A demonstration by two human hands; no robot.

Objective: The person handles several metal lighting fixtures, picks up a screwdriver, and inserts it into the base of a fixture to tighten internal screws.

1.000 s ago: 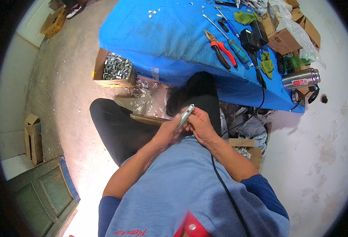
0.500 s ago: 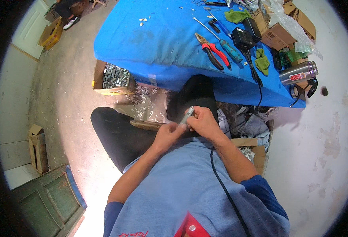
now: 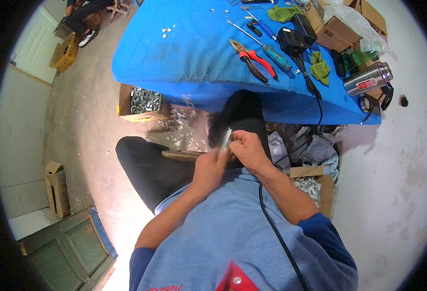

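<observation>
A slim, silvery-grey bar-shaped piece (image 3: 227, 137) is held upright in front of my lap; its exact kind is too small to tell. My left hand (image 3: 208, 168) is closed round its lower end, with the thumb side along it. Beside its upper part, my right hand (image 3: 249, 149) has its fingers bent and pinched together against the piece's right side. Whatever lies between those right fingertips is hidden. Both hands are close together above my dark trousers.
Ahead is a blue-covered table (image 3: 174, 53) with red-handled pliers (image 3: 254, 60), a screwdriver (image 3: 276, 57), a black power adapter (image 3: 292, 40) and a steel flask (image 3: 367, 79). Below it stands a box of small metal parts (image 3: 144, 100). Another person (image 3: 84, 17) sits at the far left.
My left hand has turned more upright and the silvery piece has shifted slightly left and up. My right fingers have curled in more. The whole view has shifted a little.
</observation>
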